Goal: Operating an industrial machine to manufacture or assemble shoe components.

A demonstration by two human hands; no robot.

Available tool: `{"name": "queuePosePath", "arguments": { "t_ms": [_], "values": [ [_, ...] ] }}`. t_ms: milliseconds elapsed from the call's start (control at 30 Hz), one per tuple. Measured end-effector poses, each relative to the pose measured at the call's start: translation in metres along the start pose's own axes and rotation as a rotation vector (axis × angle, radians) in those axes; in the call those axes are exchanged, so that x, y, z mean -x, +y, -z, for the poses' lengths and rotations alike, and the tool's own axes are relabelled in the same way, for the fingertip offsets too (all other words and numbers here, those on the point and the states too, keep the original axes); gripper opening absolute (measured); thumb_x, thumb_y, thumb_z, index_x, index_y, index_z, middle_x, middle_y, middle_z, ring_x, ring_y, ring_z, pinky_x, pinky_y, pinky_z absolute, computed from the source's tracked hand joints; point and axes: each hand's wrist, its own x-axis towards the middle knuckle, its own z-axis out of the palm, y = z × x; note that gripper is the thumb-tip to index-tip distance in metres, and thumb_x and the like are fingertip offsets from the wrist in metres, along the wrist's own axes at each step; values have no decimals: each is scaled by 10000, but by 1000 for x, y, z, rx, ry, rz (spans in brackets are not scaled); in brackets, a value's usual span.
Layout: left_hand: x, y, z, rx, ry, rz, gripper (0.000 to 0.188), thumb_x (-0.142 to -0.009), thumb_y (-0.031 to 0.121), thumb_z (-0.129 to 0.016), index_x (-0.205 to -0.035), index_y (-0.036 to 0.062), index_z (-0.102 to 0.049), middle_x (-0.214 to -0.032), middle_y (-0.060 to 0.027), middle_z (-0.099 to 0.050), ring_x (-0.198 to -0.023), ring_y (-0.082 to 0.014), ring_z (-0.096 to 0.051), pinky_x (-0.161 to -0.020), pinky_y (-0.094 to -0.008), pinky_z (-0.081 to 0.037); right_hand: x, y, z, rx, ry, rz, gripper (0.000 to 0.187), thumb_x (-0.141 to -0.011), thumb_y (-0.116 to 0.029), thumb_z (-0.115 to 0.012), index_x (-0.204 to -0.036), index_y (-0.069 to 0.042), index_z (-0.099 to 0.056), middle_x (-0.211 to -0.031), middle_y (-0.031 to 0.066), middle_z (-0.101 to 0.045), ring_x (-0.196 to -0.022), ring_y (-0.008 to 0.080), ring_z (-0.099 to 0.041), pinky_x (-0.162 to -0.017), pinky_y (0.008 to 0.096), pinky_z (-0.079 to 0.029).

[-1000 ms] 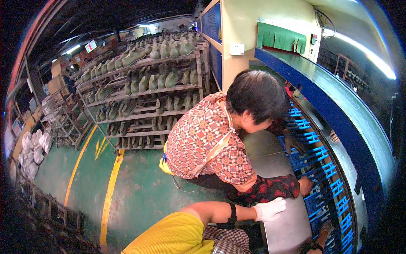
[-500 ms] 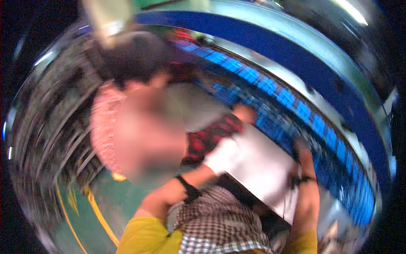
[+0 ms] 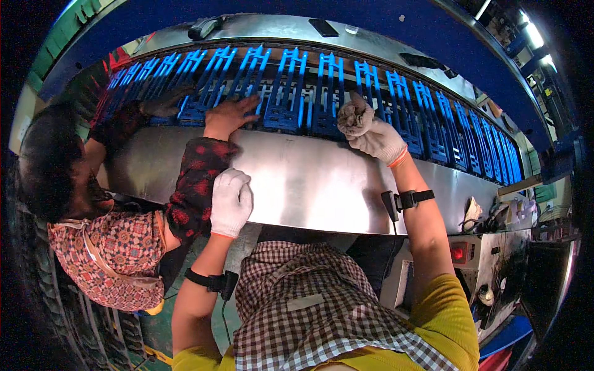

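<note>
Slats (image 3: 282, 117), blue and probably stiff, look best gripped across their width; right hand (image 3: 373, 133) curls near them, hold unclear, left hand (image 3: 231, 201) loosely fisted, nothing visible inside.

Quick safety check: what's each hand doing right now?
White-gloved left hand: loosely closed, nothing visible inside.
White-gloved right hand with grey-soiled fingers: curled closed; contents cannot be told.

Was lit at the upper right by white tube lights (image 3: 533, 34). Had a green floor (image 3: 162, 334) with a yellow line (image 3: 159, 356) at lower left, near dark racks (image 3: 68, 309); showed a pale wall (image 3: 23, 120) at far left.
</note>
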Motion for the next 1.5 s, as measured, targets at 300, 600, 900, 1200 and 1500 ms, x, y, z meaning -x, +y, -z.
{"name": "queuePosePath", "arguments": {
  "t_ms": [300,600,900,1200,1500],
  "values": [
    [-6,-11,-1,6,-14,21,186,-903,-35,-697,-1072,42,-700,-1131,-173,-714,-1164,-406,-678,-1070,-498,-519,-49,3,17,1381,808,355,295,-969,-288,-743,-1130,-46,-690,-1074,123,-769,-973,288,-742,-858,390,-594],
    [-16,-17,-2,-11,-72,52,223,-890,-44,-703,-1092,51,-700,-1131,-161,-696,-1172,-409,-664,-1057,-506,-519,-117,42,18,1997,647,-176,499,-1038,-530,-557,-1198,-75,-685,-1234,285,-727,-1162,504,-703,-988,572,-565],
    [-13,-11,3,-2,-57,43,236,-896,-45,-702,-1108,58,-696,-1137,-160,-693,-1162,-411,-664,-1044,-501,-520,-181,11,37,2084,648,-105,478,-1036,-474,-511,-1145,-33,-660,-1160,319,-739,-1112,512,-711,-957,568,-557],
    [-6,0,7,-43,-94,65,287,-877,-42,-719,-1141,65,-688,-1159,-148,-679,-1178,-414,-653,-1040,-505,-525,-174,2,54,2175,414,-299,500,-1010,-487,-616,-1285,-78,-696,-1229,252,-771,-1225,435,-723,-1002,555,-590],
    [5,21,0,-27,-67,109,274,-840,-20,-728,-1100,65,-714,-1129,-133,-702,-1116,-398,-688,-966,-490,-556,-258,-48,131,2257,827,-226,501,-996,-498,-684,-1304,-103,-714,-1354,197,-753,-1299,408,-701,-1055,526,-571]
  ]
}}
